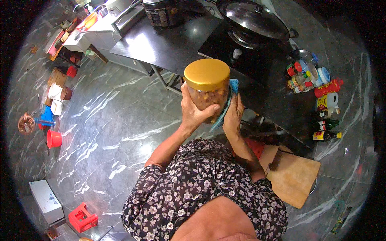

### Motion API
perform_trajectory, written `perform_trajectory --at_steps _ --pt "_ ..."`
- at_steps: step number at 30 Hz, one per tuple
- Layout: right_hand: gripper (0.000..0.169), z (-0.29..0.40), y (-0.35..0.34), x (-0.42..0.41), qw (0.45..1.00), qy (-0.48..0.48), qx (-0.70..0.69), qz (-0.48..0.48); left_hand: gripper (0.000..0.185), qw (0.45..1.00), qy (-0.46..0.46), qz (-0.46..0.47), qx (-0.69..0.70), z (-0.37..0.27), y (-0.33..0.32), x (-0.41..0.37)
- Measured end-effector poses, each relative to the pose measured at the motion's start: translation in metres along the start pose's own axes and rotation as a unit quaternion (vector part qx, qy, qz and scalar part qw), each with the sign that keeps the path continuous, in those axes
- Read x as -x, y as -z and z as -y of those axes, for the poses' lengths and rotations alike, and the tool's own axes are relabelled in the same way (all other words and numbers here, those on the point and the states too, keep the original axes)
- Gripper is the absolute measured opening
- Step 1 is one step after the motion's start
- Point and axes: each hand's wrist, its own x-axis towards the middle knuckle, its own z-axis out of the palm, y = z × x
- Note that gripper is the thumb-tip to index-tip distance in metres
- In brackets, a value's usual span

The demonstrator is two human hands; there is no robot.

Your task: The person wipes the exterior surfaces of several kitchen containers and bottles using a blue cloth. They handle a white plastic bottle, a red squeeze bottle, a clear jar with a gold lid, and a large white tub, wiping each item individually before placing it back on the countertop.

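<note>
A clear jar (208,98) with a gold screw lid (207,72) is held up in front of my chest, its lid towards the camera. Brownish, chunky contents show through its wall. My left hand (197,110) grips the jar from the left, the thumb across its near side. On the other side, my right hand (233,113) presses a blue cloth (226,105) against the jar's wall. The jar's underside is hidden.
Beyond the jar stands a dark counter (181,45) with a rice cooker (159,13), a cooktop (217,45) and a lidded wok (256,19). Several bottles (327,123) line its right end. A wooden board (294,177) is low at right; a red plastic stool (83,217) stands at lower left.
</note>
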Motion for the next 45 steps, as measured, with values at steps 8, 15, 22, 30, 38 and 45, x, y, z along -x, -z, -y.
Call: perform_trajectory --at_steps 8,15,22,30,38,45 --pt "0.042 -0.024 0.028 -0.042 0.956 -0.235 -0.093 0.147 0.102 0.997 -0.031 0.077 -0.002 -0.009 0.001 0.005" --pt "0.045 -0.029 0.021 -0.057 0.863 -0.355 -0.297 0.203 0.104 0.984 -0.016 0.175 -0.017 0.002 0.004 0.008" --pt "0.048 -0.048 0.014 -0.042 0.906 -0.35 -0.207 0.114 0.091 0.997 0.013 0.08 -0.006 0.01 -0.001 0.003" --pt "0.044 0.01 -0.006 0.009 0.993 -0.05 -0.012 0.104 0.075 0.996 0.036 -0.056 0.051 0.025 -0.007 -0.009" --pt "0.052 0.038 -0.006 0.016 0.856 0.396 0.287 0.167 0.054 0.969 0.091 -0.093 0.21 0.05 0.008 -0.023" --pt "0.056 0.051 -0.006 -0.023 0.933 0.249 0.084 0.245 0.066 0.983 0.076 -0.043 0.16 0.012 0.007 -0.021"
